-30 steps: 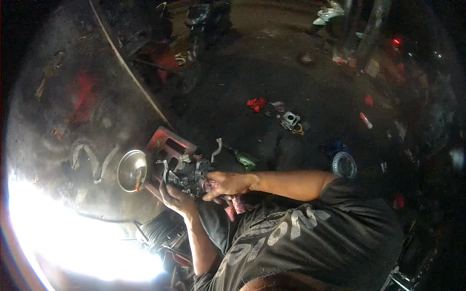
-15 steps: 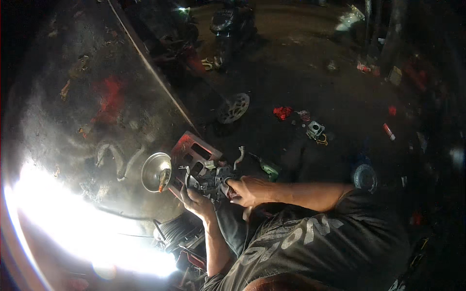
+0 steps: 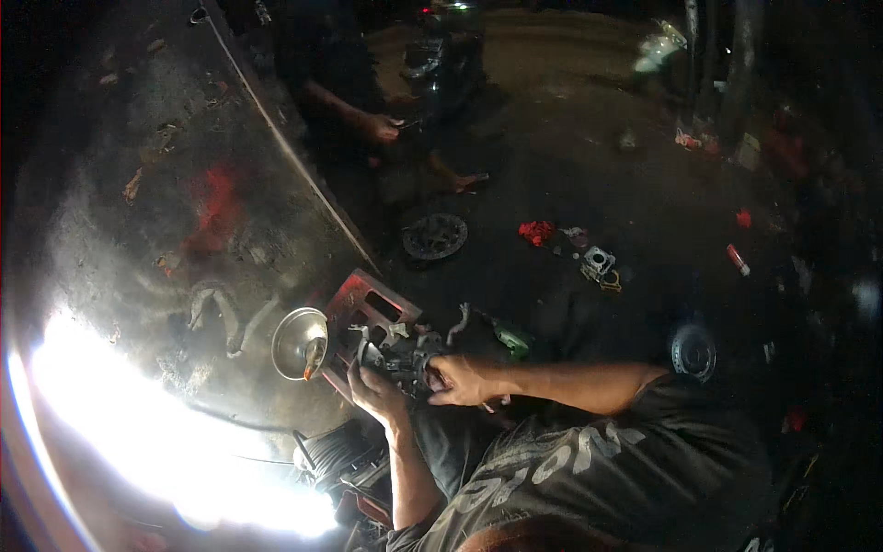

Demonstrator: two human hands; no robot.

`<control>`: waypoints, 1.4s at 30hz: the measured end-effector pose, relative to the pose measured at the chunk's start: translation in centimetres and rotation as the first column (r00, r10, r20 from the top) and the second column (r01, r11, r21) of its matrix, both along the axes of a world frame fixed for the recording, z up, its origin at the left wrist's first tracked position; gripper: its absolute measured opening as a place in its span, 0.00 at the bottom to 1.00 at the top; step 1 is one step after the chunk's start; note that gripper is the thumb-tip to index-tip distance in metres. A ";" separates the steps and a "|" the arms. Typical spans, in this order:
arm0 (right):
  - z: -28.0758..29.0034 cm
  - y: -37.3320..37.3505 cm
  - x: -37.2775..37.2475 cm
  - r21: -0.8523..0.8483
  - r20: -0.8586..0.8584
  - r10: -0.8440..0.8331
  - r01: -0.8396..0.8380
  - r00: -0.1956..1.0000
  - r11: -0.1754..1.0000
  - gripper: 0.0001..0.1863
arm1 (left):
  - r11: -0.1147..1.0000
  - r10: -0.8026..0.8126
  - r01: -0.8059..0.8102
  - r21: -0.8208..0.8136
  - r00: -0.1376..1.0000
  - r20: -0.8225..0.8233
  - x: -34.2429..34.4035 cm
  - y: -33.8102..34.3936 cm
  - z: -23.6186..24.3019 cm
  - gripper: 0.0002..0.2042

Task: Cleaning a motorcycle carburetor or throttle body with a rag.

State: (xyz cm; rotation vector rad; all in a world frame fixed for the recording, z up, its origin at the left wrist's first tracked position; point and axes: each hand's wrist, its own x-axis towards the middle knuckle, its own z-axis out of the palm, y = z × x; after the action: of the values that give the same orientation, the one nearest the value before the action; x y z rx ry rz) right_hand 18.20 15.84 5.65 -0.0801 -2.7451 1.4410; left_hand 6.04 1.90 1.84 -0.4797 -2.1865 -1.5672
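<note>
Dark metal engine part (image 3: 401, 363), bulky, irregular, pale curved rim (image 3: 364, 352) at its left end; off the floor, between left hand (image 3: 377, 396) and right hand (image 3: 462, 379); can't make out tilt from here.

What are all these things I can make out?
machine part: one, dark grey, lower centre
slotted frame: one, red, beyond machine part
bowl: one, silver, left of frame
perforated disc: one, grey, ground beyond frame
bundle: one, red, ground right of disc
metal block: one, silver, right of bundle
flat piece: one, yellow, beside block
tube: one, red and white, right
round item: one, pale, right, below tube
elongated item: one, green, right of machine part
other person's hand: one, upper centre
shirt: one, dark, lower right
left hand: one, on machine part
right hand: one, at machine part
</note>
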 end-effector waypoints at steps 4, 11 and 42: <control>-1.2 -0.2 -1.4 0.037 -0.173 0.025 -0.019 0.985 0.999 0.22 | 0.984 -0.033 0.010 0.179 0.991 0.128 -0.2 -0.9 0.7 0.24; -1.6 -1.1 -1.8 0.314 0.080 0.028 -0.052 0.996 0.948 0.22 | 0.999 0.033 -0.031 0.039 0.998 -0.044 -1.9 -1.4 -1.5 0.25; -6.2 -0.2 -4.5 0.290 -0.096 -0.134 0.157 0.986 0.944 0.10 | 0.885 -0.454 0.446 0.132 0.765 0.457 -5.8 -2.1 2.4 0.19</control>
State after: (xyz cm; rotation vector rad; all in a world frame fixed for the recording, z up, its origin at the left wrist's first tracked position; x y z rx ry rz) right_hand 13.68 15.63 -0.51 -0.2092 -2.7901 0.9634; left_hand 0.21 -0.18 4.26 -0.7224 -2.5493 -2.1495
